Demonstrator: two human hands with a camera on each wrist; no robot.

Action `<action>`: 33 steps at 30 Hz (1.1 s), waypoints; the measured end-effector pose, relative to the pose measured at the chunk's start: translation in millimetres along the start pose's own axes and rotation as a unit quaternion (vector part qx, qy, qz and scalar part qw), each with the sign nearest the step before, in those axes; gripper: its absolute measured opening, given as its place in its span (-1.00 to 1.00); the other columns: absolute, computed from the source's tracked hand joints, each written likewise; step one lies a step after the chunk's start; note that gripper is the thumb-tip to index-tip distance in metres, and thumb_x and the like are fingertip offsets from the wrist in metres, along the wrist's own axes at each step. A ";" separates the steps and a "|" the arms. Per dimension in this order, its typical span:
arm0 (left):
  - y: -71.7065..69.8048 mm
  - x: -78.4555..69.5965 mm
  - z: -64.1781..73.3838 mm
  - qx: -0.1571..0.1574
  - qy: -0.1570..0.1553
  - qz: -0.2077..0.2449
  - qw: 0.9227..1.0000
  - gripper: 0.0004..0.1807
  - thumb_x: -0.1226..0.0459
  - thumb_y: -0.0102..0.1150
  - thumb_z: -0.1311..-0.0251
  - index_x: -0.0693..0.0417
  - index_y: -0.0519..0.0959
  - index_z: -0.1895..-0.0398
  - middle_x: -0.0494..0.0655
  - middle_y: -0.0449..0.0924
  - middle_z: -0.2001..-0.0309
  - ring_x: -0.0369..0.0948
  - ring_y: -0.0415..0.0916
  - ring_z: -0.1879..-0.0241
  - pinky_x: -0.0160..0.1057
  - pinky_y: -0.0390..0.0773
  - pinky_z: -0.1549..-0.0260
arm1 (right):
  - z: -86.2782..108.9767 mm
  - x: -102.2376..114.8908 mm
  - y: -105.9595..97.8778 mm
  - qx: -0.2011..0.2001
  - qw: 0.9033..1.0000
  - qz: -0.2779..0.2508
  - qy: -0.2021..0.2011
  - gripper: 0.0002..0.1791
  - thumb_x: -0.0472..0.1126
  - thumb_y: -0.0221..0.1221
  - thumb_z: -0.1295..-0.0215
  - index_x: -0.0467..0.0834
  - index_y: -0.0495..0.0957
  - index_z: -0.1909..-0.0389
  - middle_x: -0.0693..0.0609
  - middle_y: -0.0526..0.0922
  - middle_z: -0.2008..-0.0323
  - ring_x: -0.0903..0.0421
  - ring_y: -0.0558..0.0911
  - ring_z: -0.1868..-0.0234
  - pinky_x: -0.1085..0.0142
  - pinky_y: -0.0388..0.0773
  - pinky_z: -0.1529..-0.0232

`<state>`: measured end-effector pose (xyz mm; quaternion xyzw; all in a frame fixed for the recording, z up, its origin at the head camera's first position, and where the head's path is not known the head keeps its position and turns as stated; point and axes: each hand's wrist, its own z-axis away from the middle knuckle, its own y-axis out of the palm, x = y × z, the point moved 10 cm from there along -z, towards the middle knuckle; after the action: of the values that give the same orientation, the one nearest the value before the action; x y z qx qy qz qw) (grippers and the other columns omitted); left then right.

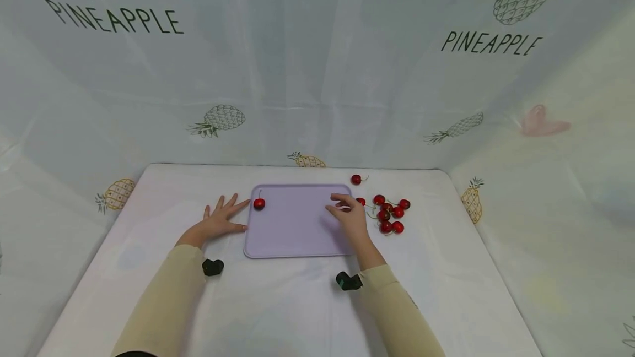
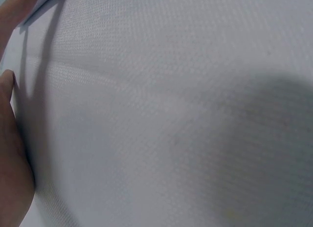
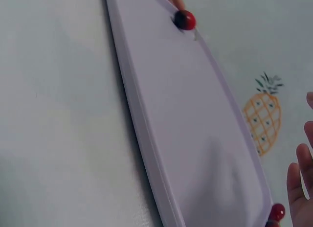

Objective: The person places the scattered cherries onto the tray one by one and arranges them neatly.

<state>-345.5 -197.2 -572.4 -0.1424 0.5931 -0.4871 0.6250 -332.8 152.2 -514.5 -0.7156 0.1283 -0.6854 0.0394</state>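
Observation:
A lilac rectangular tray (image 1: 297,225) lies flat on the white cloth. One dark red cherry (image 1: 259,204) with an upright stem sits inside its left end. My left hand (image 1: 217,223) is spread beside the tray, its thumb and a fingertip right at the left rim. Over the tray's right end hovers my right hand (image 1: 351,218), thumb and fingers apart with nothing between them. In the right wrist view, the cherry (image 3: 185,20) shows at the tray's far end. Just right of the right hand lies a loose cluster of several cherries (image 1: 384,215), one partly hidden behind the hand.
A single cherry (image 1: 356,179) lies apart behind the tray's back right corner. The white cloth (image 1: 278,307) covers the table, and a pineapple-printed curtain (image 1: 307,70) rises behind it. Black wrist devices (image 1: 213,267) sit at both sleeve cuffs.

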 end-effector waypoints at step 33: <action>0.7 4.3 -2.3 0.004 -0.012 0.004 1.000 -0.03 -0.16 0.26 -0.13 -0.10 0.07 -0.54 0.18 -0.36 -0.55 0.23 -0.66 -0.45 0.39 -0.66 -0.17 | 43.8 -61.2 -150.1 -0.098 0.989 0.089 0.064 -0.54 -0.17 0.41 -0.14 -0.14 0.61 -0.09 -0.06 0.55 -0.13 -0.02 0.44 -0.14 0.34 0.45 0.04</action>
<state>-347.9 -199.4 -576.1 -0.1433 0.5845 -0.4854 0.6342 -271.6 306.1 -541.6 -0.6561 0.2607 -0.7079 0.0216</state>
